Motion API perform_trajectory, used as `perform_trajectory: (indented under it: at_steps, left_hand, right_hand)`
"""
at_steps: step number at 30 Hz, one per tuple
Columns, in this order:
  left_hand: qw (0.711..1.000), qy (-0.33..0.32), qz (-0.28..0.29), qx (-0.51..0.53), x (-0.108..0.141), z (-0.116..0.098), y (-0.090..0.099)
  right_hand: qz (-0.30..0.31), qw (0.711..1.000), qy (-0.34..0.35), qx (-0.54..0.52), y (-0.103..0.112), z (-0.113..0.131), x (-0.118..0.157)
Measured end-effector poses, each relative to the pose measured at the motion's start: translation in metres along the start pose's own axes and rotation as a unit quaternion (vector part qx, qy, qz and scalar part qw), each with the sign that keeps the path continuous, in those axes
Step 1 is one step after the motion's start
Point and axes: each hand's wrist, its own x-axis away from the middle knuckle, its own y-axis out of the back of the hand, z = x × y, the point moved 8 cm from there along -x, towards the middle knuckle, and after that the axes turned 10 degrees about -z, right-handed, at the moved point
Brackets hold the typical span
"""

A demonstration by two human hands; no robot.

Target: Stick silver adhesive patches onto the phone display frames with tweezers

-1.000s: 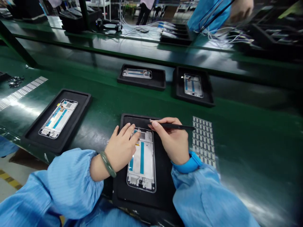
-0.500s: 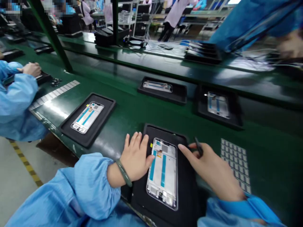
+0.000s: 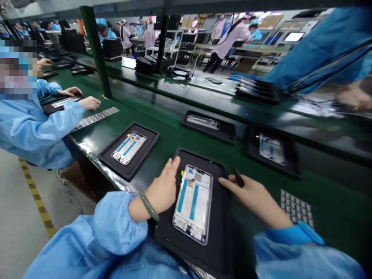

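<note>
A black tray (image 3: 221, 232) lies in front of me at the bench edge, holding a silver phone frame (image 3: 200, 197) with two blue strips and a yellow tab. My left hand (image 3: 164, 190) rests against the tray's left edge, fingers together around its rim. At the right edge, my right hand (image 3: 252, 193) has its thumb over the rim and holds a slim black tool (image 3: 238, 177), which points up from between the fingers. The fingers under the tool are partly hidden.
More trays with phone frames sit at the left (image 3: 151, 142), back (image 3: 229, 135) and right (image 3: 293, 166). A sheet of small parts (image 3: 296, 207) lies by my right wrist. A co-worker's hands (image 3: 90, 103) are at the far left, beside another sheet (image 3: 99, 117). A green post (image 3: 97, 58) rises behind.
The view has tilted up and turned left. My left hand has drawn off the phone frame to the tray's edge, its fingers closing together. The co-worker's hand has moved to the right.
</note>
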Motion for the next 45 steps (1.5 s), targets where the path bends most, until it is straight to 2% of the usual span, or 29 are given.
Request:
perform_trajectory:
  at_steps: [2, 4, 7, 9, 12, 15, 18, 21, 23, 24, 25, 26, 27, 28, 29, 31, 34, 39, 42, 45]
  left_hand:
    - [0.999, -0.001, -0.034, 0.007, -0.007, 0.014, 0.043]
    - [0.997, 0.014, -0.076, 0.012, -0.016, 0.040, 0.094]
    - [0.988, 0.062, -0.139, 0.017, -0.026, 0.094, 0.174]
    - [0.981, 0.096, -0.169, 0.023, -0.030, 0.132, 0.220]
    - [0.971, 0.140, -0.194, 0.019, -0.032, 0.182, 0.271]
    - [0.967, 0.168, -0.189, 0.011, -0.037, 0.220, 0.295]
    - [0.972, 0.173, -0.161, 0.006, -0.048, 0.250, 0.296]
    - [0.979, 0.160, -0.128, -0.012, -0.062, 0.270, 0.283]
    - [0.983, 0.146, -0.109, -0.037, -0.070, 0.275, 0.272]
    - [0.984, 0.138, -0.101, -0.052, -0.073, 0.275, 0.267]
    - [0.985, 0.130, -0.094, -0.070, -0.075, 0.273, 0.263]
    - [0.984, 0.122, -0.091, -0.091, -0.077, 0.270, 0.259]
    - [0.983, 0.115, -0.089, -0.115, -0.078, 0.265, 0.256]
    - [0.980, 0.109, -0.090, -0.141, -0.080, 0.259, 0.254]
    - [0.976, 0.101, -0.091, -0.169, -0.081, 0.252, 0.252]
    - [0.968, 0.082, -0.087, -0.219, -0.084, 0.238, 0.247]
    - [0.959, 0.052, -0.056, -0.274, -0.090, 0.227, 0.234]
    - [0.944, 0.025, 0.000, -0.329, -0.094, 0.228, 0.214]
    - [0.934, 0.027, 0.001, -0.357, -0.092, 0.225, 0.208]
    - [0.925, 0.035, -0.004, -0.379, -0.089, 0.221, 0.204]
  right_hand:
    - [0.043, 0.997, 0.044, -0.044, -0.020, 0.047, -0.008]
    - [0.070, 0.991, 0.085, -0.071, -0.047, 0.094, -0.015]
    - [0.094, 0.976, 0.169, -0.099, -0.099, 0.156, -0.021]
    - [0.120, 0.958, 0.238, -0.105, -0.133, 0.184, -0.016]
    - [0.160, 0.931, 0.312, -0.100, -0.164, 0.194, -0.008]
    - [0.177, 0.918, 0.343, -0.095, -0.165, 0.172, -0.011]
    - [0.179, 0.920, 0.339, -0.076, -0.148, 0.140, -0.027]
    - [0.172, 0.943, 0.266, -0.101, -0.128, 0.122, -0.055]
    - [0.136, 0.953, 0.187, -0.194, -0.113, 0.128, -0.076]
    - [0.117, 0.948, 0.136, -0.262, -0.109, 0.136, -0.087]
    - [0.110, 0.931, 0.097, -0.334, -0.109, 0.149, -0.095]
    - [0.112, 0.924, 0.089, -0.355, -0.112, 0.166, -0.100]
    - [0.128, 0.917, 0.078, -0.370, -0.121, 0.185, -0.104]
    - [0.153, 0.896, 0.027, -0.415, -0.134, 0.200, -0.107]
    - [0.165, 0.885, 0.014, -0.435, -0.146, 0.217, -0.108]
    - [0.201, 0.872, 0.010, -0.446, -0.174, 0.249, -0.106]
    - [0.238, 0.857, 0.018, -0.456, -0.214, 0.283, -0.099]
    - [0.260, 0.841, 0.046, -0.473, -0.262, 0.318, -0.094]
    - [0.247, 0.849, 0.069, -0.462, -0.280, 0.329, -0.094]
    - [0.230, 0.867, 0.105, -0.430, -0.290, 0.333, -0.092]
